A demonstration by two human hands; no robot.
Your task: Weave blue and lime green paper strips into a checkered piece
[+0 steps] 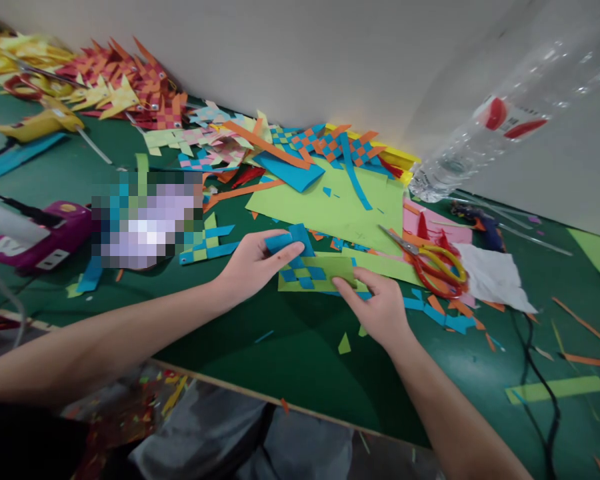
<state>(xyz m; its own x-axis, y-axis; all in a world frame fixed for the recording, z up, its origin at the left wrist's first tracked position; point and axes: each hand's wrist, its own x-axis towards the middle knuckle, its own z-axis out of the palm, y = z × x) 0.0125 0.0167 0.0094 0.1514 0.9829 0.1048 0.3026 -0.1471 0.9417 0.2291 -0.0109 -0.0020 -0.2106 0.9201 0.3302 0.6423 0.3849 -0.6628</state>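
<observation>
A woven piece of blue and green paper strips (pixel 305 273) is between my hands above the green table. My left hand (pixel 255 260) pinches its blue end, thumb on top, where a blue strip (pixel 301 239) stands up. On the other side, my right hand (pixel 377 300) grips the green end between thumb and fingers. Left of my left hand lies another woven blue and green paper piece (pixel 207 245). Scissors with red and yellow handles (pixel 437 263) rest on paper scraps beyond my right hand. A large green paper sheet (pixel 330 200) lies behind the woven piece.
The green table (pixel 300 360) meets a wall at the back. Woven paper fish (pixel 150 87) are heaped at back left, near a yellow glue gun (pixel 43 123). A purple power strip (pixel 45 233) is at left. At right are a plastic bottle (pixel 480 133), white tissue (pixel 495 277) and black cable (pixel 543 380).
</observation>
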